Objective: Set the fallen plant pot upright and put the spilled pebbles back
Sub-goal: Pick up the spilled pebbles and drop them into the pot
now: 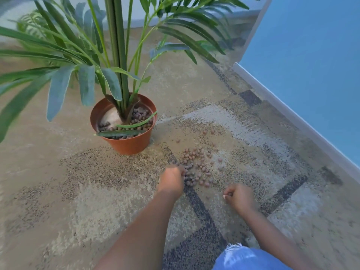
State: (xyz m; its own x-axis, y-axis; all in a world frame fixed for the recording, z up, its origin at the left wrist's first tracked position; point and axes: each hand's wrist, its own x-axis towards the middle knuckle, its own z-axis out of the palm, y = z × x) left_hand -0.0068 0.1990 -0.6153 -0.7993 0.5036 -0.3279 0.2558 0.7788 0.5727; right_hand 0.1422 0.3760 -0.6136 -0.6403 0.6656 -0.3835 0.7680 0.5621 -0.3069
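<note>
Left hand (172,181) curls closed into the spilled pebbles (196,168); right hand (238,197) pinches one; loose fistfuls could scatter short of the upright pot (126,131)

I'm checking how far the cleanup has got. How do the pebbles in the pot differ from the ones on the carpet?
The pebbles in the pot lie packed along one side of the stem, leaving a pale bare patch; the pebbles on the carpet lie scattered loose, with a few strays apart. The potted ones sit inside the upright pot; the spilled ones lie beside it, at the left hand and near the right hand. Both look like small brown pellets.
</note>
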